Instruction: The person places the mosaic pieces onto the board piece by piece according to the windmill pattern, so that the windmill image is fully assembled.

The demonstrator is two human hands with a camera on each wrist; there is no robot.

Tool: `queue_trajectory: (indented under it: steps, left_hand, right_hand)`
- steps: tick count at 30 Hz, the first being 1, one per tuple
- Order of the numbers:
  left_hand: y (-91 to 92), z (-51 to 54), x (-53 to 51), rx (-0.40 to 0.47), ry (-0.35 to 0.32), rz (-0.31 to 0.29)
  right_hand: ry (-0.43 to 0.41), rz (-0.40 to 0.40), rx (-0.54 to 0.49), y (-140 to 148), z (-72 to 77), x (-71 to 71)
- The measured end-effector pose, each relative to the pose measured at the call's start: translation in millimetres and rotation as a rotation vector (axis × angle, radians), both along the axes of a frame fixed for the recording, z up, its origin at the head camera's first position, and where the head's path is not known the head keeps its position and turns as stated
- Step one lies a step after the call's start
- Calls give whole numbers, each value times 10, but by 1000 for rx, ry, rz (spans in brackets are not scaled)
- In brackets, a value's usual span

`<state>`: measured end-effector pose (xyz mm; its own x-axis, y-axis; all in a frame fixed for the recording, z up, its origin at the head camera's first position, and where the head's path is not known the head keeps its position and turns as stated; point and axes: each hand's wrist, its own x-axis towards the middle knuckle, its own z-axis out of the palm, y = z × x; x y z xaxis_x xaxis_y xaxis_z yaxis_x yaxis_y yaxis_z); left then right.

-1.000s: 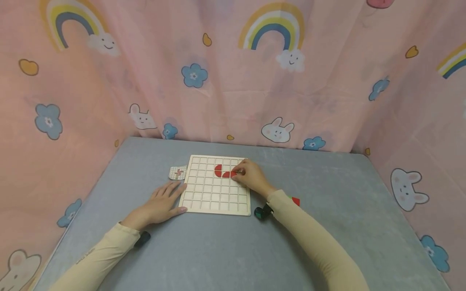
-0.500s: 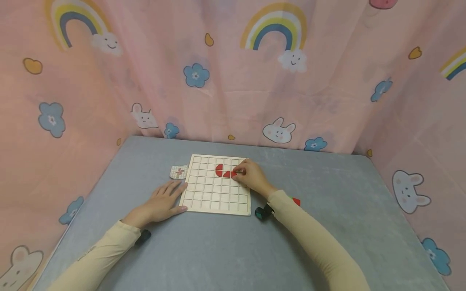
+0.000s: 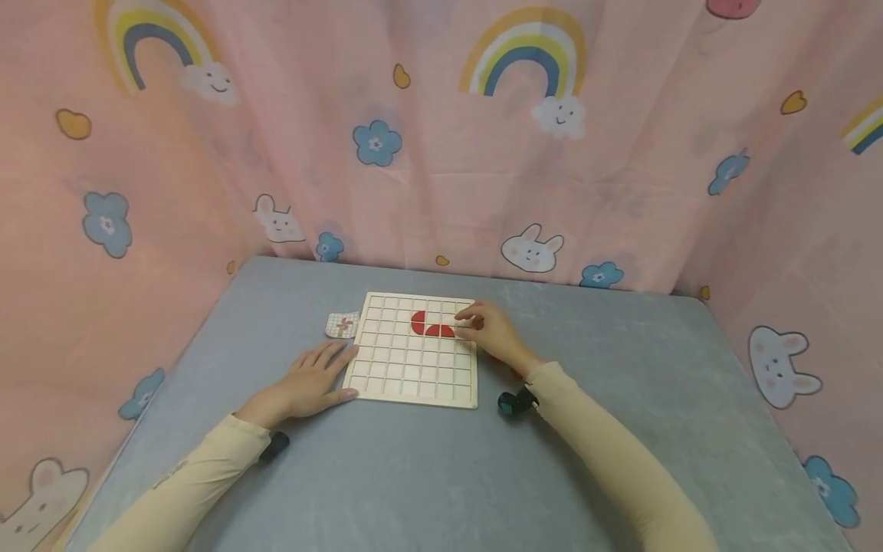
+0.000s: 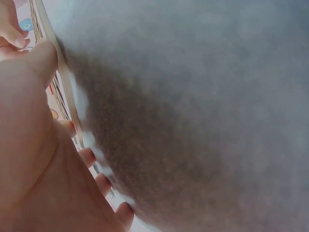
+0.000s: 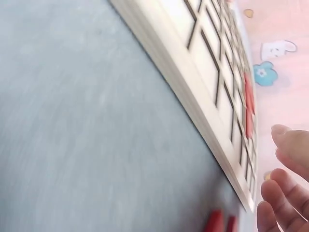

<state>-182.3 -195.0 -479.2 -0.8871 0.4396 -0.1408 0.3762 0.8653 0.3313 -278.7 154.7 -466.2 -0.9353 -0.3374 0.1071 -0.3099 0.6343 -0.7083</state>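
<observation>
A pale wooden grid board (image 3: 410,372) lies on the grey table. Several red pieces (image 3: 418,323) sit in its upper cells, two of them side by side in one row. My left hand (image 3: 306,386) rests flat with spread fingers, thumb and fingertips touching the board's left edge. Over the board's right edge, my right hand (image 3: 493,330) hovers with thumb and fingers apart and nothing between them; the right wrist view shows the same hand (image 5: 289,179) beside the board (image 5: 193,92). A small patterned card (image 3: 341,325) lies against the board's upper left edge.
Red pieces (image 5: 215,223) lie on the table right of the board, mostly hidden under my right wrist in the head view. A pink curtain (image 3: 441,192) with printed rainbows and rabbits stands behind the grey table (image 3: 428,475).
My right hand has let go of a red piece, which now shows in the grid, and has moved slightly to the right. My left hand keeps its place at the board's edge.
</observation>
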Motion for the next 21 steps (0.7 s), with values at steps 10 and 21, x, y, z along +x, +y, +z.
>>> queue_trajectory:
  steps: [10,21]
  left_hand:
    - [-15,-50,-29,-4,-6,1]
    - [-8,9,-1,-14,-12,-6]
  right_hand:
    - [-36,-48,17,480,96,128]
    - [-15,-27,75,788,43,286]
